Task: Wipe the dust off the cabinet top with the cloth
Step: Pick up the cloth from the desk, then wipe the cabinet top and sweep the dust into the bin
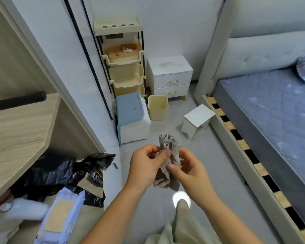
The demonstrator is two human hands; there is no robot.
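Centrally, left hand [144,166] and right hand [192,173] fingers grasp crumpled grey cloth [169,147]; smudged white cabinet top [169,65] well apart.

Our forearms reach forward, wrists converging mid-view. Our left hand [144,164] pinches cloth [170,145], thumb on top. Our right hand [190,171] grips it too, fingers curled.

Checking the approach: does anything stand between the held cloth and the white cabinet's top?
Partly. Between the cloth, held by left hand and right hand, and the cabinet top, a yellow bin stands on the floor in front of the cabinet and a white stool nearer the bed; bare floor shows between them.
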